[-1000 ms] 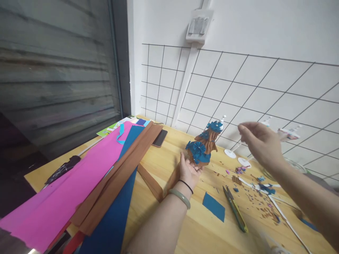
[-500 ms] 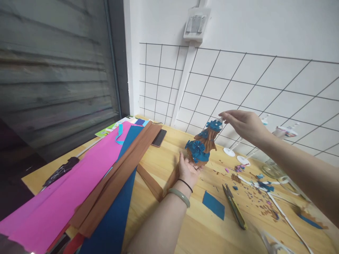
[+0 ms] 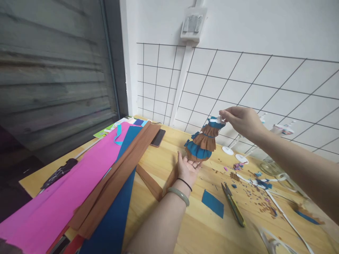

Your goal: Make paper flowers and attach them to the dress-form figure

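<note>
A small tiered dress of blue and brown crepe paper (image 3: 207, 140), with ruffles and a white top edge, hangs tilted above the table. My right hand (image 3: 241, 120) pinches it at the white top. My left hand (image 3: 188, 170) lies palm up with its fingers spread just under the hem; whether it touches the paper I cannot tell. On the table below are a blue paper rectangle (image 3: 213, 203) and yellow-handled thread snips (image 3: 233, 204).
Long pink (image 3: 87, 180), brown (image 3: 119, 176) and blue paper sheets (image 3: 111, 218) lie at the left, near a phone (image 3: 159, 137). Paper scraps (image 3: 262, 203), white ribbon (image 3: 286, 218), white stands (image 3: 227, 150) and a glass jar (image 3: 270, 167) occupy the right side.
The paper dress has turned about its upright axis: the flower-covered front now faces left and the plain ruffled side shows. Both hands stay almost where they were.
</note>
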The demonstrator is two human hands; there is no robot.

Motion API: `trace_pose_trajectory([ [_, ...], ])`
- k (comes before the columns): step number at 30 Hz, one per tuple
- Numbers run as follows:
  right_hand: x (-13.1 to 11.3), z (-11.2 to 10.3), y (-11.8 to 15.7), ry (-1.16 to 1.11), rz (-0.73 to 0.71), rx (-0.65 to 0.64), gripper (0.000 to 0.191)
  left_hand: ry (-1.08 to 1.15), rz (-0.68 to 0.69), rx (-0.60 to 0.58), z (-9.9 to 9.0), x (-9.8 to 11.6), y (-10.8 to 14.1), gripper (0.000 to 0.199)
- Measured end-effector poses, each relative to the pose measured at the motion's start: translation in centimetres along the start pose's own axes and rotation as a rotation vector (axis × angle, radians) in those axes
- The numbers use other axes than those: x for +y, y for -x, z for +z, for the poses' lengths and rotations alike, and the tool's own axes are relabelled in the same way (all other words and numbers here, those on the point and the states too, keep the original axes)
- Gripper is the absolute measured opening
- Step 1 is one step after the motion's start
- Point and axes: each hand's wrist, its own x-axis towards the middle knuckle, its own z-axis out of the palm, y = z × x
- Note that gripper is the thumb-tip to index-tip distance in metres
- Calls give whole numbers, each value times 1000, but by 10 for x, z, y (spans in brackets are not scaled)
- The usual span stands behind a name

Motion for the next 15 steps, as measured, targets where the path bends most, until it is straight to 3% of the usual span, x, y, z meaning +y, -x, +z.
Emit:
trace_pose_trajectory([
  [15, -2, -1, -2, 3, 47, -3, 35, 22, 44, 40, -1, 2, -1, 49],
])
